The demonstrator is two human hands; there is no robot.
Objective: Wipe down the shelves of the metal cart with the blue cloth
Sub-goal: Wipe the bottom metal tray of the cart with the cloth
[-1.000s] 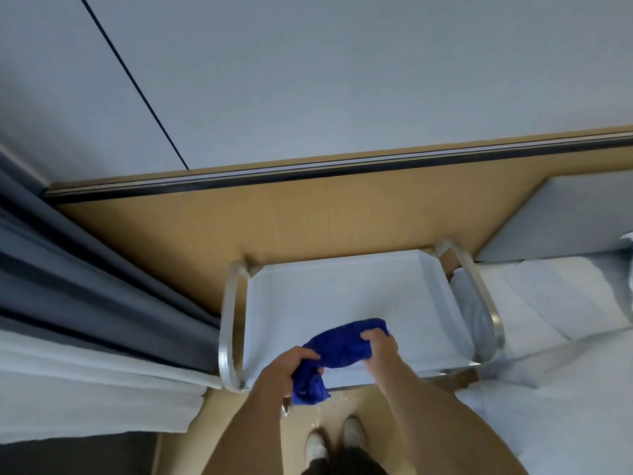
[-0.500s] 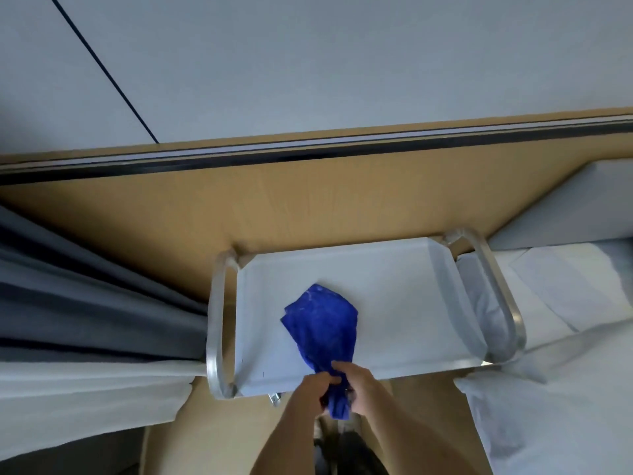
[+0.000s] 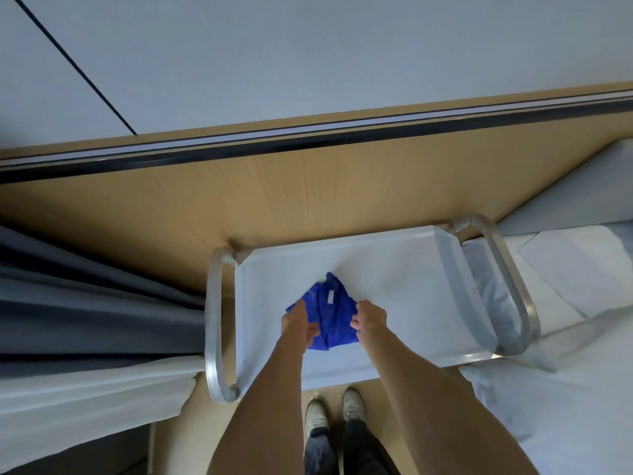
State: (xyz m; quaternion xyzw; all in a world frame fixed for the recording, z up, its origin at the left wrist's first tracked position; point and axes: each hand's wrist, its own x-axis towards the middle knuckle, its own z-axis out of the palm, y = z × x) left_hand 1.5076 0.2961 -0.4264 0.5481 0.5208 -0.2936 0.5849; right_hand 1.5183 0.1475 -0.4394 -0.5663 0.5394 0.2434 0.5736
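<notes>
The blue cloth (image 3: 329,311) is held bunched on the cart's top shelf (image 3: 404,275), pinched at its edges by the left hand (image 3: 297,324) and the right hand (image 3: 370,318). Bare shelf surface is seen beyond and to both sides of the grips, bounded by the handle rails (image 3: 213,323).

There is a single view, from a wide-angle camera on the person's head, tilted steeply down and forward. It looks along both bare forearms to the left hand (image 3: 297,322) and right hand (image 3: 370,318), which sit near the middle of the picture, close below the lens. Beneath the hands lies the white top shelf of the metal cart (image 3: 404,275); beyond them rise a tan wooden panel (image 3: 274,204) and pale grey wall (image 3: 342,56). Straight lines bow toward the picture edges.
</notes>
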